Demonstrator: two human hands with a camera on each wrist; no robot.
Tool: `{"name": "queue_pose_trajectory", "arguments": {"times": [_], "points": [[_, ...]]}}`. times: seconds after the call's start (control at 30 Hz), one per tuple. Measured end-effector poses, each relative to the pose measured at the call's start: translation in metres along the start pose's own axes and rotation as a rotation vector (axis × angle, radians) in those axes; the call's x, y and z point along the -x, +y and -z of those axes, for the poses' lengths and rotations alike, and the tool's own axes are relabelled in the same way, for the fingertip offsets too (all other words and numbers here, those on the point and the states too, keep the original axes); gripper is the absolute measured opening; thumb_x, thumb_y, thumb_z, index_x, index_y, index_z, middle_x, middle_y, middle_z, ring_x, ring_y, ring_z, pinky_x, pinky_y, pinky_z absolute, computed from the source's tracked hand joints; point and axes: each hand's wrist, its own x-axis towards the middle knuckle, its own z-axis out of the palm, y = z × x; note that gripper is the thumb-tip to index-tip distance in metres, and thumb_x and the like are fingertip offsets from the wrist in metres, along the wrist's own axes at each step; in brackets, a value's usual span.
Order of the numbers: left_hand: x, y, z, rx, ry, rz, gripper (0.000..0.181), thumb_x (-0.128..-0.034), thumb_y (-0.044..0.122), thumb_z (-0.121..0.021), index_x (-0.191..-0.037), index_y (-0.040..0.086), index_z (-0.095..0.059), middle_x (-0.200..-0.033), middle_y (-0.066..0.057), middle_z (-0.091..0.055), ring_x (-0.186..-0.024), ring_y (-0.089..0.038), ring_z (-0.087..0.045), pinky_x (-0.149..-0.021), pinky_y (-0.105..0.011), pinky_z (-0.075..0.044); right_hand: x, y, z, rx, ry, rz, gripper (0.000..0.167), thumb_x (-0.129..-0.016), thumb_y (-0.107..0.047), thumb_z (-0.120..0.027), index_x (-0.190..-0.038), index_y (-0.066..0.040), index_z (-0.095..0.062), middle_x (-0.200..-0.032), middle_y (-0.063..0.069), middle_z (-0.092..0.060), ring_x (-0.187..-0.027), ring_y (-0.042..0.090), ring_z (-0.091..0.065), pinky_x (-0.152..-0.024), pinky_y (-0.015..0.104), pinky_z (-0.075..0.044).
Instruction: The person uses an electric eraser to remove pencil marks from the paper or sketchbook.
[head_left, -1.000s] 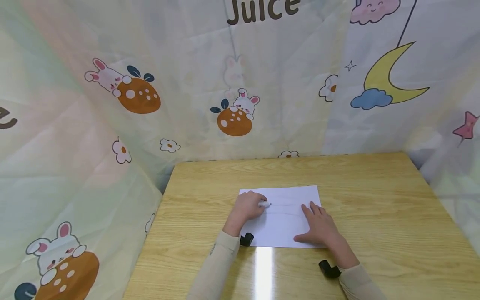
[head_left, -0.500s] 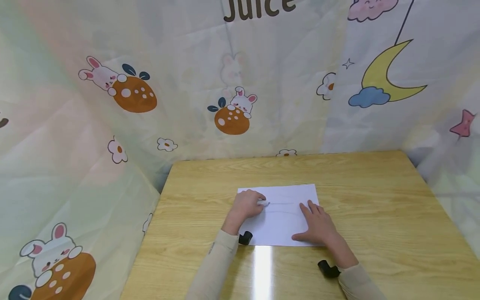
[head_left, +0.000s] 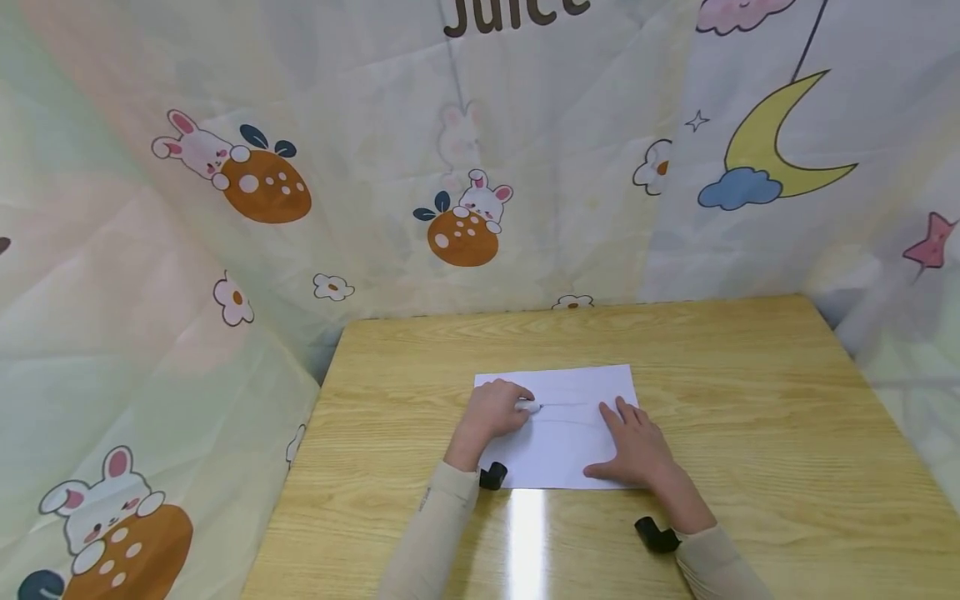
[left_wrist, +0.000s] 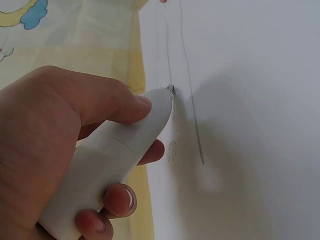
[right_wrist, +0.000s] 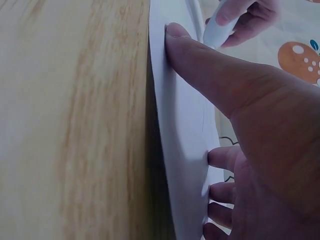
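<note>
So are you drawing or rubbing out at this point?

Rubbing out, I'd say. Left fingers (left_wrist: 107, 100) are curled round a chunky white tool (left_wrist: 82, 175), which I take to be an electric eraser, and its little tip is down on the far pencil line (left_wrist: 169, 60). Ahead of the tip the line shows fine; behind it I only see a trail of dark crumbs (left_wrist: 172, 135). My guess is that line's partway done.

Anything pinning the sheet?

Yep, right fingers (right_wrist: 222, 192) are spread out pretty straight on the right-hand part of the paper (head_left: 555, 454), not gripping anything. The sheet lies on the wooden counter (head_left: 735, 400), in front of me and under both sets of fingers.

Cool, so what does the next move need?

Judging from here, a light pass rightward along what's left of that line, tip on the mark, right fingers pressing enough that the paper doesn't ruck up. They're near the line's right end though, so they might have to scoot over a bit. The near line (left_wrist: 193, 100) runs beside it, apart from the tip, and looks unbroken, so I'd call that a separate pass.
</note>
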Motion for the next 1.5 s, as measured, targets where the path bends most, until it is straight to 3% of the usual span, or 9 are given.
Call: {"name": "queue_pose_trajectory", "arguments": {"times": [0.23, 0.43, 0.6, 0.8, 1.3, 1.5], "points": [[-0.004, -0.006, 0.0, 0.03, -0.01, 0.02, 0.025, -0.085, 0.028, -0.067, -0.108, 0.03, -0.076, -0.102, 0.007, -0.071, -0.07, -0.012, -0.058, -0.052, -0.028, -0.042, 0.001, -0.002, 0.002, -0.01, 0.007, -0.002, 0.112, -0.065, -0.062, -0.08, -0.146, 0.003, -0.038, -0.149, 0.033, -0.026, -0.132, 0.054, -0.026, -0.098, 0.068, -0.026], [-0.007, -0.012, 0.0, 0.077, -0.036, -0.025, 0.024, -0.0839, 0.028, -0.067, -0.106, 0.03, -0.076, -0.102, 0.008, -0.071, -0.078, -0.009, -0.059, -0.06, -0.027, -0.043, 0.002, 0.0, 0.002, 0.011, 0.008, -0.006, 0.112, -0.066, -0.063, -0.079, -0.147, 0.003, -0.037, -0.15, 0.033, -0.025, -0.133, 0.053, -0.025, -0.099, 0.067, -0.026], [-0.007, -0.015, 0.003, 0.059, -0.047, 0.004, 0.027, -0.0827, 0.025, -0.065, -0.107, 0.03, -0.076, -0.1, 0.009, -0.071, -0.068, -0.01, -0.053, -0.057, -0.028, -0.039, 0.003, -0.002, 0.002, -0.007, 0.017, 0.013, 0.111, -0.066, -0.061, -0.079, -0.146, 0.004, -0.038, -0.149, 0.034, -0.026, -0.132, 0.054, -0.026, -0.098, 0.068, -0.027], [-0.008, -0.014, 0.001, 0.086, -0.06, -0.024, 0.027, -0.0837, 0.026, -0.065, -0.108, 0.03, -0.076, -0.098, 0.01, -0.07, -0.065, -0.01, -0.05, -0.056, -0.026, -0.036, 0.005, -0.003, 0.004, -0.007, 0.028, 0.009, 0.109, -0.067, -0.059, -0.08, -0.145, 0.004, -0.039, -0.148, 0.033, -0.028, -0.132, 0.054, -0.027, -0.098, 0.068, -0.027], [-0.008, -0.012, 0.001, 0.058, -0.015, -0.041, 0.025, -0.0844, 0.028, -0.066, -0.107, 0.028, -0.076, -0.101, 0.009, -0.071, -0.07, -0.009, -0.054, -0.057, -0.027, -0.042, 0.004, 0.0, 0.0, -0.021, 0.022, 0.016, 0.112, -0.066, -0.064, -0.078, -0.146, 0.003, -0.038, -0.149, 0.033, -0.026, -0.133, 0.054, -0.025, -0.098, 0.069, -0.025], [-0.01, -0.014, -0.001, 0.058, -0.039, -0.048, 0.024, -0.0834, 0.029, -0.068, -0.106, 0.03, -0.076, -0.1, 0.011, -0.071, -0.072, -0.008, -0.056, -0.059, -0.027, -0.043, 0.006, 0.0, 0.0, -0.028, 0.059, 0.037, 0.11, -0.065, -0.062, -0.08, -0.143, 0.004, -0.041, -0.148, 0.034, -0.028, -0.131, 0.054, -0.027, -0.095, 0.07, -0.027]]}}
